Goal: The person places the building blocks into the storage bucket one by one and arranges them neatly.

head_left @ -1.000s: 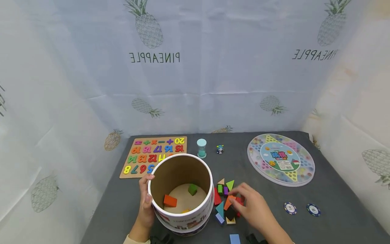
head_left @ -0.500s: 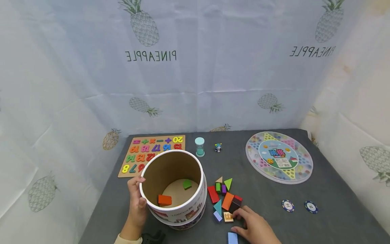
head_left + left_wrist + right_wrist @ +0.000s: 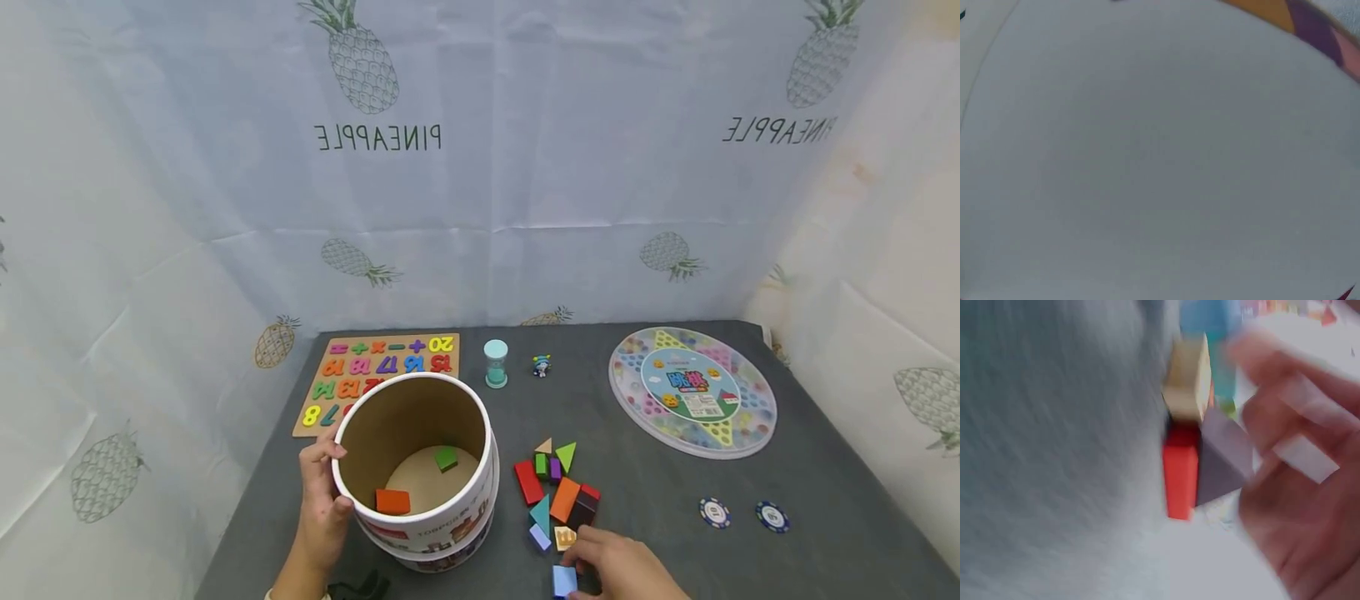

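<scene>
My left hand (image 3: 321,500) grips the near-left side of a round white bucket (image 3: 487,492), its fingertips at the rim. Inside the bucket lie an orange block (image 3: 392,502) and a green block (image 3: 446,458). At the table's front, my right hand (image 3: 618,567) pinches a light blue block (image 3: 564,581). Just beyond it sit a natural wood block (image 3: 565,538), a dark block (image 3: 582,510), an orange block (image 3: 565,500), a red block (image 3: 529,482) and a teal triangle (image 3: 541,515). The right wrist view shows my right hand (image 3: 1310,456) blurred. A pale surface fills the left wrist view.
Behind the bucket lies a number puzzle board (image 3: 322,383). An hourglass (image 3: 496,364) and a small figurine (image 3: 542,366) stand at the back. To the right are a round game board (image 3: 693,392) and two poker chips (image 3: 715,512) (image 3: 772,517).
My right hand has come from the block pile toward the front edge and taken hold of the light blue block, which has shifted slightly left. The left hand and bucket have moved a little left.
</scene>
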`<action>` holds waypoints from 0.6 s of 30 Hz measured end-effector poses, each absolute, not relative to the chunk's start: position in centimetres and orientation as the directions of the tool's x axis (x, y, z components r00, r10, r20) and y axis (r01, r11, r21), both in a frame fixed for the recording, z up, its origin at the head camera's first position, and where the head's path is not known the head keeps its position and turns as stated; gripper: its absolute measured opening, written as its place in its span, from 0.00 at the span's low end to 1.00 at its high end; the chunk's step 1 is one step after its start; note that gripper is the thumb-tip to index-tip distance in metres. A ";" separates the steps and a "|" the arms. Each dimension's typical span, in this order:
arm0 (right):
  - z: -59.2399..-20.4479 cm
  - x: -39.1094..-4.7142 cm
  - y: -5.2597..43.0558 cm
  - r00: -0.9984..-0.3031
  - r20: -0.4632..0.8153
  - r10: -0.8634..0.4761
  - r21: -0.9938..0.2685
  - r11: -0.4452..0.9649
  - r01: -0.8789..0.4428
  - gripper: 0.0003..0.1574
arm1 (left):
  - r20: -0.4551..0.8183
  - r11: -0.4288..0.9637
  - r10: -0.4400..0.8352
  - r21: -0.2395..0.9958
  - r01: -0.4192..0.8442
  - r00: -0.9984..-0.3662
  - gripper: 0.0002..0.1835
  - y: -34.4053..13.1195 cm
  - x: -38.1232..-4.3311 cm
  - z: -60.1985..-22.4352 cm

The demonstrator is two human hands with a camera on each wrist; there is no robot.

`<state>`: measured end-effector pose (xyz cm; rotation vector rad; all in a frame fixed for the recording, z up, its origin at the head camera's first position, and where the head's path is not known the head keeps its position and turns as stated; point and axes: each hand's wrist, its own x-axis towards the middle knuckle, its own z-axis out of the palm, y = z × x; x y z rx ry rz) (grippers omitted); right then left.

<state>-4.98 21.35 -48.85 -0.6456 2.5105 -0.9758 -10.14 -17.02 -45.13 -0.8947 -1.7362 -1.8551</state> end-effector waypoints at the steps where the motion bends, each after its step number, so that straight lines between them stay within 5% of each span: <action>1: -48.2 -5.3 21.3 -0.833 -0.065 -0.549 -0.703 0.618 -0.353 0.14 | 0.712 -0.120 0.101 0.702 0.702 -0.695 0.26 -16.9 -10.1 -45.2; 6: -43.5 -8.2 19.3 -0.747 0.513 -0.423 -0.629 0.407 -0.663 0.24 | 0.722 -0.129 0.029 0.689 0.714 -0.691 0.26 -16.2 -10.3 -45.6; 8: -41.3 -9.4 17.7 -0.715 0.611 -0.340 -0.616 0.363 -0.699 0.26 | 0.729 -0.131 -0.001 0.678 0.723 -0.684 0.25 -16.0 -10.4 -45.6; 18: -38.2 -11.5 9.9 -0.847 0.463 -0.261 -0.756 0.381 -0.531 0.15 | 0.686 -0.166 -0.037 0.713 0.681 -0.727 0.18 -15.1 -9.4 -45.9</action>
